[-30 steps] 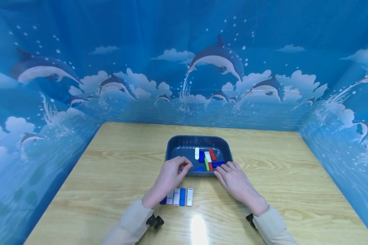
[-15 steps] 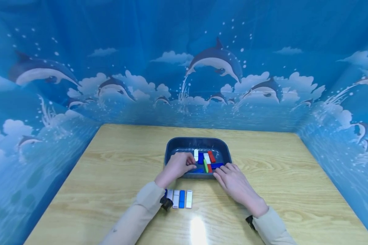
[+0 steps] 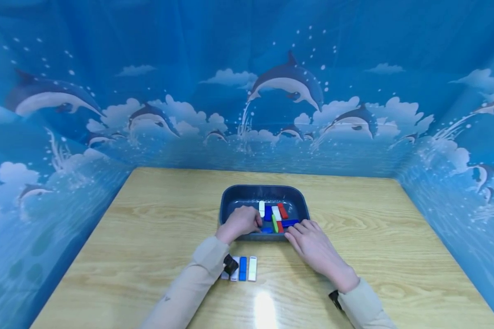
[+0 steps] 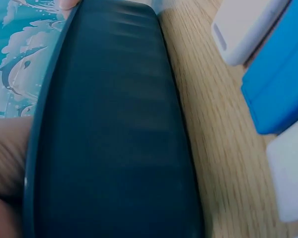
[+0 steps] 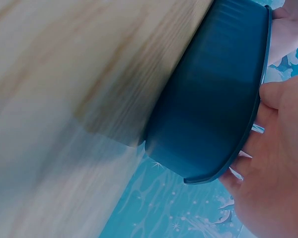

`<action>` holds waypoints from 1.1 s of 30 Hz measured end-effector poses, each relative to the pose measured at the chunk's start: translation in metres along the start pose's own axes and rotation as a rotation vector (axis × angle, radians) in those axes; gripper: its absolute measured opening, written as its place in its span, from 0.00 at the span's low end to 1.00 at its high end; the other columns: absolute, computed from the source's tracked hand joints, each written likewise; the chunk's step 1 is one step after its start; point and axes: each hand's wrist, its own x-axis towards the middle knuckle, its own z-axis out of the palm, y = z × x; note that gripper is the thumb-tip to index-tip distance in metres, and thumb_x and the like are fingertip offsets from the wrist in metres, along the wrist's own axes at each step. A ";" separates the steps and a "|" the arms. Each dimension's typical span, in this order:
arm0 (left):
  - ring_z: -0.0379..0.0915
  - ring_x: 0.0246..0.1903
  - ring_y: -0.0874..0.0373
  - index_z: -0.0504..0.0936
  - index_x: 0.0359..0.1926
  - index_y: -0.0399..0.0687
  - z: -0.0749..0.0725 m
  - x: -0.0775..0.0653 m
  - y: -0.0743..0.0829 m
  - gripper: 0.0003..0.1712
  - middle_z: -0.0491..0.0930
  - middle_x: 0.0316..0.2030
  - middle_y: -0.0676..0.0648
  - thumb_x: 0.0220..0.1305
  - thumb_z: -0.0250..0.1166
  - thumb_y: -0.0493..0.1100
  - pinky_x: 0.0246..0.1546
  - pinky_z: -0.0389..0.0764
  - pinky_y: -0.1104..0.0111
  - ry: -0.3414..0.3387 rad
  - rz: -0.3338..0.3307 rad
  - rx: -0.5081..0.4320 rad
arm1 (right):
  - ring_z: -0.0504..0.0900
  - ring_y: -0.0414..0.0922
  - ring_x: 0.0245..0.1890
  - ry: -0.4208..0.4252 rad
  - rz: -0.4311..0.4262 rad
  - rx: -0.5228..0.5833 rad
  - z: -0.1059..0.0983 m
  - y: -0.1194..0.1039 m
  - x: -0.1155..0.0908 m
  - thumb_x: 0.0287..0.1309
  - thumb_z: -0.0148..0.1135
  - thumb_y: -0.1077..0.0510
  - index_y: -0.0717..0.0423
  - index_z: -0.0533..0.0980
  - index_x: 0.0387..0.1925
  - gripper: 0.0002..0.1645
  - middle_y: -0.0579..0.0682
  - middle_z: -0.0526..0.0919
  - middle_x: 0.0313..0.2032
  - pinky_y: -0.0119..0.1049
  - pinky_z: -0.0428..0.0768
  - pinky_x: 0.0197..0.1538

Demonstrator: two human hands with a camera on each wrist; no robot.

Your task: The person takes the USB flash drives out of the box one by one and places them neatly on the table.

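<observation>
My left hand (image 3: 244,221) reaches over the front rim into a dark blue tray (image 3: 235,191). Its curled fingers are beside a blue bar-shaped piece (image 3: 266,230); whether they pinch it is hidden. My right hand (image 3: 314,244) rests on the tray's front right corner, its fingers over the rim and its thumb against the edge, as the right wrist view shows. In the tray lie small plastic bars: a white one (image 3: 261,209), a red one (image 3: 282,210), a green one (image 3: 274,223) and more blue ones. The left wrist view shows mainly the tray's outer wall (image 4: 114,119).
In front of the tray, a row of similar bars lies on the wooden table (image 3: 169,205), including a blue one (image 3: 243,268) and a white one (image 3: 252,268). My left forearm covers part of this row. A dolphin-print curtain (image 3: 189,91) surrounds the table.
My left hand has moved right and deeper into the tray, toward the blue bar near the front wall. The left sleeve now covers more of the row. My right hand stays at the rim.
</observation>
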 end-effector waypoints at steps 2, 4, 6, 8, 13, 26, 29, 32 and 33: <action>0.71 0.29 0.62 0.83 0.31 0.52 0.000 0.001 0.000 0.07 0.79 0.31 0.55 0.50 0.71 0.44 0.36 0.76 0.68 -0.002 -0.012 -0.009 | 0.71 0.42 0.38 0.001 0.003 0.000 0.001 0.000 0.000 0.66 0.46 0.47 0.50 0.79 0.42 0.17 0.44 0.81 0.37 0.43 0.70 0.49; 0.71 0.29 0.62 0.83 0.31 0.52 0.001 0.002 -0.001 0.07 0.79 0.32 0.55 0.50 0.71 0.44 0.36 0.76 0.68 0.004 -0.017 -0.013 | 0.71 0.42 0.38 0.004 0.006 0.005 0.001 0.000 0.001 0.66 0.48 0.47 0.50 0.79 0.42 0.17 0.44 0.81 0.37 0.43 0.70 0.49; 0.71 0.29 0.62 0.82 0.30 0.51 0.001 0.003 -0.002 0.08 0.79 0.31 0.55 0.49 0.71 0.45 0.35 0.76 0.68 0.016 -0.021 -0.013 | 0.71 0.42 0.37 0.011 0.005 0.006 0.001 0.000 0.001 0.65 0.49 0.48 0.50 0.79 0.42 0.16 0.44 0.81 0.36 0.43 0.70 0.49; 0.71 0.28 0.61 0.81 0.29 0.51 0.001 0.003 -0.002 0.09 0.78 0.29 0.55 0.48 0.72 0.46 0.33 0.75 0.67 0.035 -0.025 -0.009 | 0.70 0.42 0.37 0.015 0.005 0.010 0.001 -0.001 0.001 0.65 0.49 0.48 0.50 0.79 0.42 0.15 0.44 0.81 0.36 0.43 0.69 0.49; 0.70 0.25 0.61 0.80 0.31 0.51 0.003 0.004 -0.004 0.10 0.76 0.25 0.55 0.49 0.71 0.46 0.28 0.73 0.69 0.069 -0.034 -0.054 | 0.70 0.42 0.37 0.003 0.007 0.008 0.000 -0.001 0.001 0.66 0.46 0.47 0.50 0.78 0.42 0.17 0.44 0.81 0.36 0.43 0.70 0.49; 0.73 0.25 0.61 0.77 0.50 0.60 -0.002 -0.001 -0.006 0.19 0.77 0.27 0.54 0.56 0.66 0.46 0.27 0.73 0.70 0.068 0.004 -0.256 | 0.71 0.43 0.38 -0.010 0.006 -0.006 -0.001 -0.002 0.001 0.66 0.48 0.48 0.51 0.79 0.42 0.16 0.44 0.81 0.37 0.43 0.69 0.50; 0.75 0.26 0.60 0.76 0.51 0.60 -0.004 -0.003 -0.008 0.20 0.78 0.28 0.54 0.56 0.66 0.47 0.28 0.75 0.69 0.057 0.009 -0.346 | 0.71 0.44 0.38 -0.008 -0.002 -0.008 -0.002 -0.002 0.001 0.65 0.49 0.49 0.51 0.79 0.43 0.16 0.44 0.81 0.37 0.43 0.70 0.50; 0.78 0.26 0.59 0.75 0.52 0.58 -0.006 -0.006 -0.009 0.20 0.78 0.30 0.52 0.57 0.65 0.46 0.29 0.77 0.68 0.064 0.011 -0.447 | 0.71 0.44 0.38 -0.003 -0.006 -0.011 -0.003 -0.002 0.001 0.65 0.49 0.49 0.51 0.79 0.42 0.15 0.44 0.81 0.36 0.43 0.70 0.49; 0.78 0.26 0.59 0.74 0.52 0.57 -0.007 -0.007 -0.009 0.21 0.78 0.30 0.52 0.57 0.65 0.46 0.30 0.78 0.67 0.071 0.014 -0.478 | 0.71 0.44 0.38 -0.001 -0.008 -0.011 -0.003 -0.002 0.001 0.65 0.50 0.49 0.51 0.79 0.42 0.15 0.44 0.81 0.36 0.43 0.70 0.49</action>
